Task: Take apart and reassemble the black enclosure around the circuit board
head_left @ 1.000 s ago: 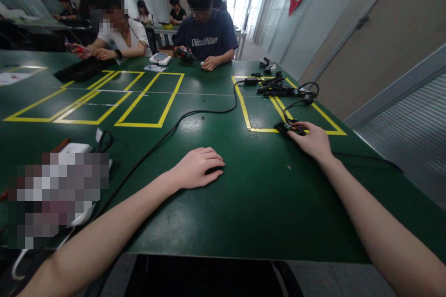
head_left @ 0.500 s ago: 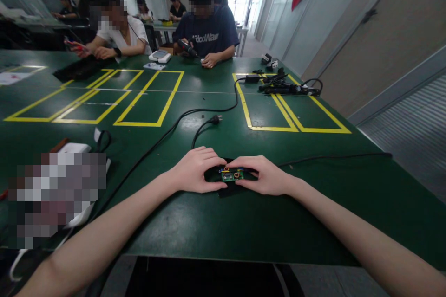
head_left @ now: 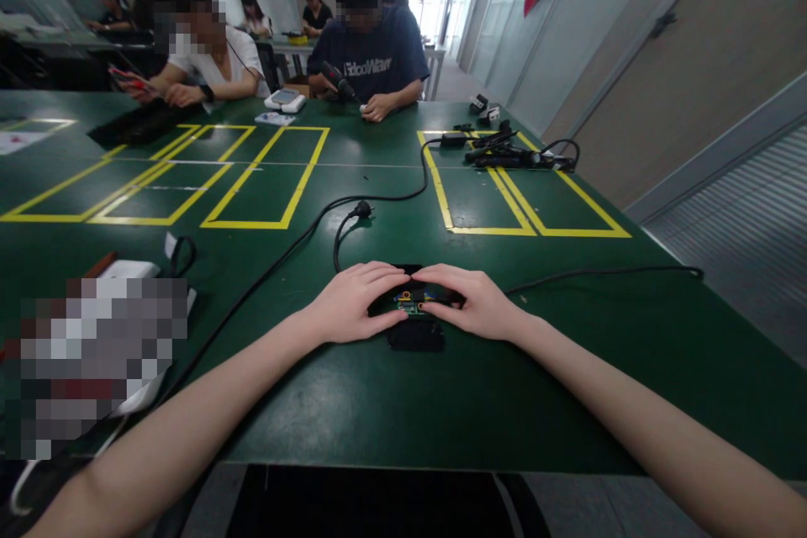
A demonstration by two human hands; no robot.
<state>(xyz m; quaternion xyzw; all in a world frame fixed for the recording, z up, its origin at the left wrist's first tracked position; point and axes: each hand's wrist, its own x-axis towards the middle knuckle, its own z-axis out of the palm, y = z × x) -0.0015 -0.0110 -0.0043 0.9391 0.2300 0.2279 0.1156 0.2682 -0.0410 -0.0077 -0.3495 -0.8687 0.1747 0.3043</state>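
Observation:
A small green circuit board [head_left: 413, 301] sits in an open black power-adapter case [head_left: 416, 332] on the green table [head_left: 441, 403], straight in front of me. My left hand [head_left: 356, 301] curls round the case's left side, thumb and fingers pinching it. From the right, my right hand [head_left: 476, 303] grips the same case, fingers over its top edge. A black cable with a plug [head_left: 361, 208] runs off behind my hands.
Yellow tape rectangles [head_left: 271, 176] mark the table. More black adapters and cables [head_left: 510, 155] lie at the back right. A white device [head_left: 129, 271] and a cable sit at the left. Two people [head_left: 371, 59] work at the far edge, one holding a tool.
My right hand has brought the adapter from the far right to the middle, where both hands now hold it. The plug and cable have shifted left and back.

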